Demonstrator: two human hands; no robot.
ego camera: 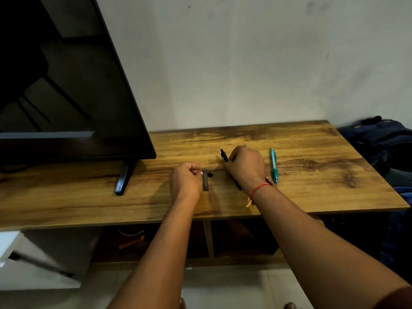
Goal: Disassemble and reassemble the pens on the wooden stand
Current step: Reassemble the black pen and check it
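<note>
Meanwhile left hand (186,180) pinches grey cap (205,179), right hand (246,166) grips black pen (224,155); TV (66,85) nearby.

Black pen (224,155): lies slantwise on the wooden stand (312,166), clip end pointing away, mid-barrel hidden.
Dark pen part (205,179): short grey-black piece, lying lengthwise left of the black pen.
Teal pen (273,165): whole, lying lengthwise, rightmost, apart from the others.

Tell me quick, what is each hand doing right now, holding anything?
Left hand: closed, fingertips on a short dark pen piece lying on the wooden stand.
Right hand: closed around a black pen.
</note>
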